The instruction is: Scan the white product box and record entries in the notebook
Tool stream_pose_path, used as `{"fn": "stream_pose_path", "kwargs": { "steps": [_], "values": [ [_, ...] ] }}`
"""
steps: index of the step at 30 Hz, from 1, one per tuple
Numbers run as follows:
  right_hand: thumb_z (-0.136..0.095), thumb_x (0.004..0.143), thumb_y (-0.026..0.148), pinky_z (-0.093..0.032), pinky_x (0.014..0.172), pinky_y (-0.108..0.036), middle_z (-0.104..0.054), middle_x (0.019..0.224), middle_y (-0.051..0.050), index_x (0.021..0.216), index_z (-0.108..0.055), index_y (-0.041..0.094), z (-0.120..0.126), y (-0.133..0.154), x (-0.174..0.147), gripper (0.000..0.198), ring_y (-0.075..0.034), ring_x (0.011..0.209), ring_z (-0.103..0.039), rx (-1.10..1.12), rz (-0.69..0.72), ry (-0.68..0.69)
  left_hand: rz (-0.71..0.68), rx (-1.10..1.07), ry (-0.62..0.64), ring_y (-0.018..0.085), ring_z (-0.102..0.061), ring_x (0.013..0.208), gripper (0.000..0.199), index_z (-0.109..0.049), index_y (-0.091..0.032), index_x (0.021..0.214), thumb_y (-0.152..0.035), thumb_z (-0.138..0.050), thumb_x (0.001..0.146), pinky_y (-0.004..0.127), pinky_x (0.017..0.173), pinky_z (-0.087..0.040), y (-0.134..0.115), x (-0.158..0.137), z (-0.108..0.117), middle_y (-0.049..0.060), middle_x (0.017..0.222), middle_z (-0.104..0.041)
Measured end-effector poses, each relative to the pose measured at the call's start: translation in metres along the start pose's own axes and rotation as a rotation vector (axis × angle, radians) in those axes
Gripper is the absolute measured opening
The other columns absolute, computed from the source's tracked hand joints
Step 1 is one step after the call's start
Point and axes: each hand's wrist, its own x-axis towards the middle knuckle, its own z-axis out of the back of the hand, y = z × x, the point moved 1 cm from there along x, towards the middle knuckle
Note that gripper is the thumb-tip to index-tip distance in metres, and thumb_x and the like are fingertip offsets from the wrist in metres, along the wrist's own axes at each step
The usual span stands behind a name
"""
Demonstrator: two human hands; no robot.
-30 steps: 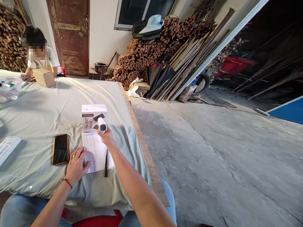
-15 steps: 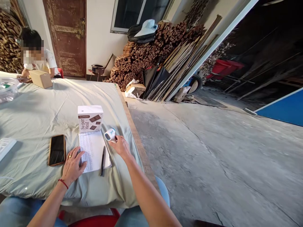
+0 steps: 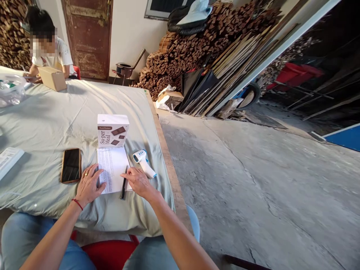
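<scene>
Right grip [image 3: 137, 182] bent over 1 black pen [image 3: 123, 190], cannot tell if pinching, left grip [image 3: 90, 184] spread wide on notebook [image 3: 112, 176], white thermometer [image 3: 144, 164] just beyond right grip, phone [image 3: 71, 165] beside left grip

1 brown door [image 3: 87, 41] (paint worn) interrupts the pale wall [image 3: 128, 32]; the concrete floor [image 3: 225, 210] is cracked.

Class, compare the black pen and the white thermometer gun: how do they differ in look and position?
The black pen is thin and straight; the white thermometer gun is bulkier, angled, with blue trim. The pen lies mostly on the notebook; the thermometer gun lies on the tablecloth beside it. Both lie near the right hand.
</scene>
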Motion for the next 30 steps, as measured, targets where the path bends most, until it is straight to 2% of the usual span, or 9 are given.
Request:
{"fn": "stream_pose_path", "kwargs": {
  "steps": [4, 8, 10, 14, 17, 19, 22, 24, 30],
  "values": [
    [-0.061, 0.088, 0.005, -0.044, 0.071, -0.032, -0.061, 0.085, -0.004, 0.103, -0.075, 0.026, -0.003, -0.002, -0.011, 0.029, -0.019, 0.079, -0.058, -0.029, 0.081, -0.034, 0.004, 0.002, 0.036, 0.035, -0.049, 0.136, 0.044, -0.062, -0.02, 0.125, -0.037, -0.064, 0.084, 0.055, 0.114, -0.041, -0.003, -0.001, 0.002, 0.016, 0.146, -0.052],
    [-0.058, 0.091, 0.011, -0.045, 0.071, -0.032, -0.065, 0.082, -0.004, 0.094, -0.069, 0.021, 0.011, -0.004, -0.016, 0.016, -0.019, 0.078, -0.061, 0.064, 0.084, -0.129, 0.02, 0.0, 0.076, 0.036, -0.047, 0.138, 0.05, -0.061, -0.017, 0.128, -0.04, -0.067, 0.083, 0.055, 0.116, -0.039, -0.007, -0.002, 0.003, 0.019, 0.147, -0.051],
    [-0.056, 0.092, 0.017, -0.046, 0.069, -0.031, -0.065, 0.078, -0.003, 0.092, -0.065, 0.021, 0.019, 0.002, -0.017, 0.01, -0.018, 0.072, -0.061, 0.214, -0.029, -0.235, 0.031, -0.001, 0.088, 0.036, -0.046, 0.139, 0.052, -0.061, -0.018, 0.129, -0.042, -0.068, 0.083, 0.055, 0.117, -0.039, -0.008, -0.002, 0.002, 0.018, 0.148, -0.05],
    [-0.055, 0.088, 0.03, -0.051, 0.067, -0.031, -0.067, 0.08, -0.002, 0.087, -0.059, 0.022, 0.021, 0.023, -0.013, 0.01, -0.017, 0.069, -0.063, 0.675, -0.391, -0.468, 0.037, -0.017, 0.094, 0.035, -0.045, 0.14, 0.053, -0.061, -0.02, 0.128, -0.045, -0.07, 0.083, 0.055, 0.117, -0.038, -0.009, -0.003, 0.002, 0.017, 0.147, -0.051],
    [-0.046, 0.087, 0.033, -0.055, 0.072, -0.036, -0.07, 0.082, -0.005, 0.098, -0.063, 0.02, 0.008, 0.041, -0.003, 0.024, -0.019, 0.073, -0.066, 1.05, -0.522, -0.442, 0.04, -0.033, 0.088, 0.036, -0.046, 0.139, 0.053, -0.062, -0.018, 0.128, -0.043, -0.07, 0.082, 0.055, 0.118, -0.037, -0.008, -0.003, 0.002, 0.018, 0.147, -0.051],
    [-0.048, 0.084, 0.034, -0.055, 0.071, -0.036, -0.07, 0.08, -0.005, 0.099, -0.065, 0.019, -0.003, 0.05, 0.004, 0.027, -0.02, 0.073, -0.067, 1.154, -0.575, -0.373, 0.047, -0.047, 0.082, 0.036, -0.046, 0.139, 0.053, -0.062, -0.019, 0.128, -0.042, -0.071, 0.081, 0.056, 0.118, -0.038, -0.008, -0.003, 0.002, 0.018, 0.147, -0.051],
    [-0.058, 0.076, 0.036, -0.049, 0.058, -0.028, -0.064, 0.069, 0.0, 0.085, -0.063, 0.021, -0.018, 0.056, 0.006, 0.018, -0.015, 0.06, -0.058, 1.063, -0.671, -0.346, 0.052, -0.059, 0.085, 0.035, -0.046, 0.139, 0.053, -0.062, -0.02, 0.128, -0.04, -0.072, 0.08, 0.056, 0.118, -0.037, -0.009, -0.004, 0.001, 0.016, 0.148, -0.051],
    [-0.06, 0.074, 0.037, -0.045, 0.053, -0.026, -0.061, 0.065, 0.002, 0.081, -0.061, 0.022, -0.026, 0.059, 0.003, 0.017, -0.013, 0.054, -0.053, 0.979, -0.684, -0.334, 0.055, -0.063, 0.087, 0.035, -0.046, 0.139, 0.053, -0.062, -0.02, 0.128, -0.039, -0.073, 0.079, 0.055, 0.119, -0.037, -0.009, -0.004, 0.001, 0.016, 0.147, -0.052],
    [-0.058, 0.079, 0.038, -0.048, 0.059, -0.028, -0.062, 0.064, 0.002, 0.076, -0.06, 0.023, -0.036, 0.061, -0.003, 0.016, -0.015, 0.057, -0.055, 0.823, -0.621, -0.306, 0.056, -0.083, 0.065, 0.035, -0.047, 0.139, 0.05, -0.063, -0.022, 0.127, -0.039, -0.071, 0.08, 0.054, 0.119, -0.037, -0.009, -0.004, 0.0, 0.014, 0.148, -0.052]
  ]
}}
